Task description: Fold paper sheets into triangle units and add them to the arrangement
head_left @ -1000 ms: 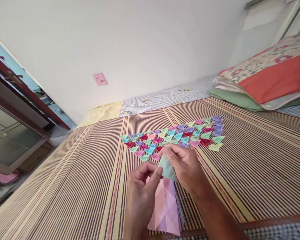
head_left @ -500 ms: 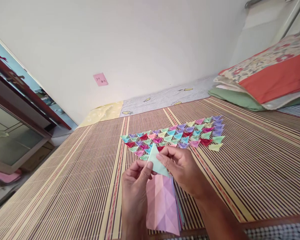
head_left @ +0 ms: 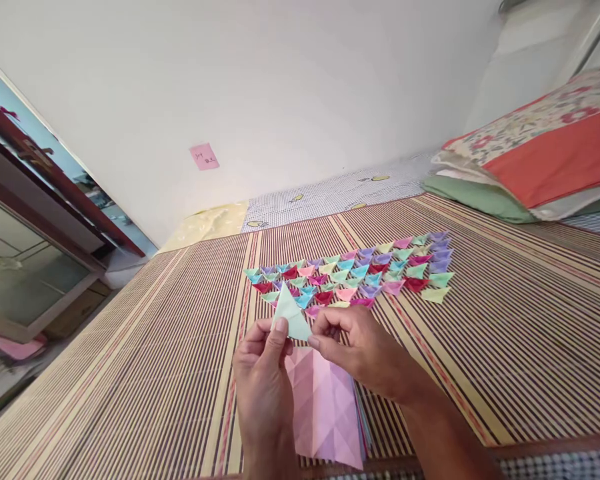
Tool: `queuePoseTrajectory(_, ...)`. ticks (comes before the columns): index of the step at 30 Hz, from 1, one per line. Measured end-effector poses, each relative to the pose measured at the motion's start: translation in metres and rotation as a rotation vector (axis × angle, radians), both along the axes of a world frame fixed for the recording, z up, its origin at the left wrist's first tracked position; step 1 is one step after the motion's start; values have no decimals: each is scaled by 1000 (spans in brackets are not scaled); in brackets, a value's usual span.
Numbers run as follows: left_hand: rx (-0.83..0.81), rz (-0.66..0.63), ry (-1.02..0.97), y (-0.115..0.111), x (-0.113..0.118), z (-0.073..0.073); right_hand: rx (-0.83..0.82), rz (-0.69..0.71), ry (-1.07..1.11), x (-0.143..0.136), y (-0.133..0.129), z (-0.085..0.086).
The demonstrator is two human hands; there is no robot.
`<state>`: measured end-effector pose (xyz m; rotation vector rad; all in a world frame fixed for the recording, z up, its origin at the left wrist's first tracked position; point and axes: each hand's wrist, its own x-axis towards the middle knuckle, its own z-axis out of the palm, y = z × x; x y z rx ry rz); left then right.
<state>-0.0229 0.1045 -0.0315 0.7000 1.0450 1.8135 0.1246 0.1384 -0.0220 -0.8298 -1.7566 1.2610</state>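
Observation:
A pale mint-green piece of paper (head_left: 291, 316), folded into a triangle with its tip up, is pinched in my left hand (head_left: 266, 373) between thumb and fingers at its lower left. My right hand (head_left: 363, 347) has its thumb and forefinger closed on the lower right corner of the same paper. Below the hands lies a stack of origami paper (head_left: 325, 410), its top sheet pink and purple with crease lines. Beyond them, rows of small folded paper boats (head_left: 347, 273) in many colours stand close together; the hands and paper hide some.
Under everything is a striped bamboo mat (head_left: 155, 373). A folded quilt (head_left: 545, 153) with red and floral cloth lies at the far right. A pink note (head_left: 205, 157) is stuck on the white wall (head_left: 305, 87). At left stands a glass-fronted cabinet (head_left: 25, 267).
My hands and the green paper have moved a little left. The right hand has slid from the paper's right edge down to its lower right corner.

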Motion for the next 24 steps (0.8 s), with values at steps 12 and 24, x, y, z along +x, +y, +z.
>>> queuePoseTrajectory(12,-41,-26,519,-5,1,-1,78,-117,73,15,7,-3)
queuePoseTrajectory(24,-36,-87,499,-8,16,-1,105,-393,282,7,10,-9)
